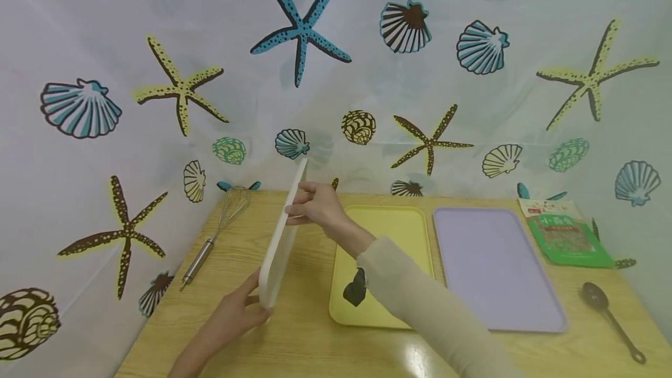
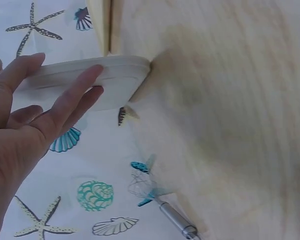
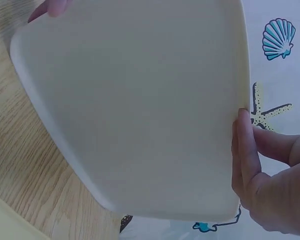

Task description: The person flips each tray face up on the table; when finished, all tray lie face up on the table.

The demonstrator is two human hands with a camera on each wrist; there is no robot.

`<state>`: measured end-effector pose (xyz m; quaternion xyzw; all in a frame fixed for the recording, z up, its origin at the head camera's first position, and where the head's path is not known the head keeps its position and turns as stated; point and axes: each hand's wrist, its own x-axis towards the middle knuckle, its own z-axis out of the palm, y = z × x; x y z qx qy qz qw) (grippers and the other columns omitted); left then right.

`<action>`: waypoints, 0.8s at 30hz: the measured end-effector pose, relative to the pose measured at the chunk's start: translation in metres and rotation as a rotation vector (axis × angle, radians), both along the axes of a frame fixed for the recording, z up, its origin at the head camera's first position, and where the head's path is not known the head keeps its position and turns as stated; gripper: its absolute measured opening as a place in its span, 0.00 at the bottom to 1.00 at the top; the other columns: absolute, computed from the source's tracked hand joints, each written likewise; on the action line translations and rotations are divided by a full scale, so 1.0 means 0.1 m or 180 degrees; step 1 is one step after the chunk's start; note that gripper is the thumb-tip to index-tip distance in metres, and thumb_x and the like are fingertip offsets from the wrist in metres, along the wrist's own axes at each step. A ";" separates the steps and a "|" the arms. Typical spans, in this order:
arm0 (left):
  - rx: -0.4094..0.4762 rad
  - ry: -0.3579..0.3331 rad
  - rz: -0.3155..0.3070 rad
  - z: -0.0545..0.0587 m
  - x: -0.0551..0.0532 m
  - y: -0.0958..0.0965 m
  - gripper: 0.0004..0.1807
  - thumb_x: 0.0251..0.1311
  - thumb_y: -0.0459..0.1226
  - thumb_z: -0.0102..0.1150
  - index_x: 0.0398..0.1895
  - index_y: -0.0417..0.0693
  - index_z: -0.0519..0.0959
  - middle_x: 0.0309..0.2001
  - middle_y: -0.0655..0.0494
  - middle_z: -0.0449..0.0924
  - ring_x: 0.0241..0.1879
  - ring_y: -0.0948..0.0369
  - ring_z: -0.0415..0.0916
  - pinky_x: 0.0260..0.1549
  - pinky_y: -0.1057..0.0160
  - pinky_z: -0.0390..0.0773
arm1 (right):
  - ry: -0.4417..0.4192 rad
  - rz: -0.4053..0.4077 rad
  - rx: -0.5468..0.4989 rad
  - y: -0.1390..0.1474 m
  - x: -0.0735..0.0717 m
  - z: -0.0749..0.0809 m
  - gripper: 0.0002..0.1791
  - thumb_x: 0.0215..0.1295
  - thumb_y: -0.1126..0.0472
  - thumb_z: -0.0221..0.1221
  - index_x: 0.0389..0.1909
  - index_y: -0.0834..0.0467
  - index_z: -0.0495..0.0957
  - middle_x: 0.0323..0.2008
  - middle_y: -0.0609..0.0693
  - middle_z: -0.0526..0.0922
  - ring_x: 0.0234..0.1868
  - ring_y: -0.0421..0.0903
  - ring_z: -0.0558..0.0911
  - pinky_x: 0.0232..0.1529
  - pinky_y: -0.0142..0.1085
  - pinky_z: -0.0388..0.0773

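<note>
A white rectangular tray [image 1: 278,244] is held up on its edge, tilted, over the left part of the wooden table. My left hand [image 1: 231,319] grips its near lower end, with thumb and fingers on either side in the left wrist view, where the tray [image 2: 90,82] appears edge-on. With fingertips and thumb, my right hand [image 1: 320,209] pinches the upper edge toward the far end. The right wrist view shows the tray's flat inner face [image 3: 135,110], with nothing lying on it.
To the right lie a yellow tray [image 1: 383,261] and a purple tray [image 1: 496,267]. A whisk [image 1: 210,244] lies on the far left. On the right are a green food packet [image 1: 569,238] and a brown spoon [image 1: 609,314]. A shell-patterned curtain [image 1: 336,92] hangs behind the table.
</note>
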<state>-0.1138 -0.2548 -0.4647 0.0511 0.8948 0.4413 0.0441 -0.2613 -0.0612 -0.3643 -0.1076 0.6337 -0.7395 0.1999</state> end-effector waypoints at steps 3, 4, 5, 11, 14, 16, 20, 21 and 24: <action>-0.0002 0.0174 -0.0037 0.10 0.03 0.05 0.48 0.55 0.33 0.67 0.76 0.48 0.51 0.67 0.31 0.61 0.55 0.34 0.72 0.43 0.45 0.82 | -0.0067 -0.0030 -0.0075 -0.02 0.00 0.02 0.40 0.56 0.80 0.61 0.70 0.66 0.58 0.38 0.59 0.75 0.38 0.58 0.85 0.37 0.41 0.85; -0.0006 0.0228 -0.0044 0.15 0.03 0.07 0.48 0.56 0.33 0.67 0.76 0.52 0.50 0.67 0.32 0.61 0.55 0.34 0.72 0.44 0.44 0.81 | -0.0087 -0.0045 -0.0103 -0.03 0.00 0.02 0.40 0.56 0.80 0.61 0.70 0.66 0.58 0.38 0.59 0.75 0.38 0.59 0.85 0.37 0.41 0.85; -0.0016 0.0287 -0.0056 0.20 0.04 0.09 0.49 0.56 0.32 0.67 0.77 0.55 0.49 0.67 0.31 0.61 0.54 0.35 0.73 0.44 0.44 0.81 | -0.0104 -0.0066 -0.0125 -0.03 0.00 0.03 0.40 0.56 0.80 0.61 0.70 0.66 0.59 0.38 0.59 0.75 0.38 0.59 0.85 0.36 0.41 0.85; -0.0043 0.0578 -0.0132 0.52 0.07 0.21 0.54 0.57 0.28 0.64 0.77 0.70 0.41 0.66 0.29 0.61 0.52 0.35 0.75 0.41 0.46 0.82 | -0.0154 -0.0115 -0.0166 -0.06 -0.01 0.04 0.39 0.56 0.80 0.61 0.70 0.66 0.60 0.40 0.61 0.77 0.38 0.59 0.85 0.35 0.41 0.85; -0.0032 0.0649 -0.0160 0.62 0.07 0.25 0.53 0.59 0.27 0.60 0.77 0.71 0.40 0.68 0.29 0.58 0.53 0.34 0.74 0.38 0.50 0.84 | -0.0145 -0.0096 -0.0129 -0.08 -0.01 0.04 0.39 0.57 0.79 0.61 0.70 0.65 0.60 0.41 0.61 0.77 0.38 0.58 0.85 0.35 0.41 0.85; -0.0060 0.0646 -0.0144 0.67 0.08 0.27 0.50 0.60 0.28 0.58 0.77 0.71 0.43 0.70 0.33 0.57 0.53 0.35 0.74 0.35 0.56 0.84 | -0.0147 -0.0086 -0.0108 -0.09 -0.02 0.04 0.38 0.57 0.79 0.61 0.70 0.65 0.60 0.42 0.60 0.77 0.37 0.58 0.85 0.35 0.41 0.85; -0.0118 0.0534 -0.0008 0.72 0.10 0.26 0.41 0.64 0.33 0.57 0.76 0.67 0.52 0.72 0.40 0.56 0.54 0.38 0.74 0.30 0.66 0.82 | -0.0152 -0.0039 -0.0078 -0.13 -0.03 0.04 0.37 0.57 0.78 0.61 0.69 0.65 0.61 0.43 0.60 0.77 0.36 0.57 0.86 0.35 0.40 0.85; -0.0124 0.0509 0.0040 0.73 0.10 0.26 0.39 0.65 0.34 0.57 0.75 0.66 0.54 0.71 0.41 0.57 0.54 0.40 0.75 0.29 0.67 0.81 | -0.0151 -0.0026 -0.0071 -0.14 -0.03 0.04 0.37 0.58 0.78 0.61 0.69 0.65 0.61 0.43 0.60 0.77 0.36 0.57 0.86 0.35 0.40 0.85; -0.0139 0.0500 0.0156 0.78 0.11 0.24 0.34 0.66 0.39 0.57 0.73 0.61 0.59 0.69 0.41 0.61 0.53 0.43 0.77 0.29 0.67 0.82 | -0.0148 -0.0013 -0.0038 -0.16 -0.02 0.05 0.37 0.58 0.78 0.61 0.69 0.65 0.62 0.44 0.60 0.77 0.36 0.56 0.86 0.35 0.40 0.85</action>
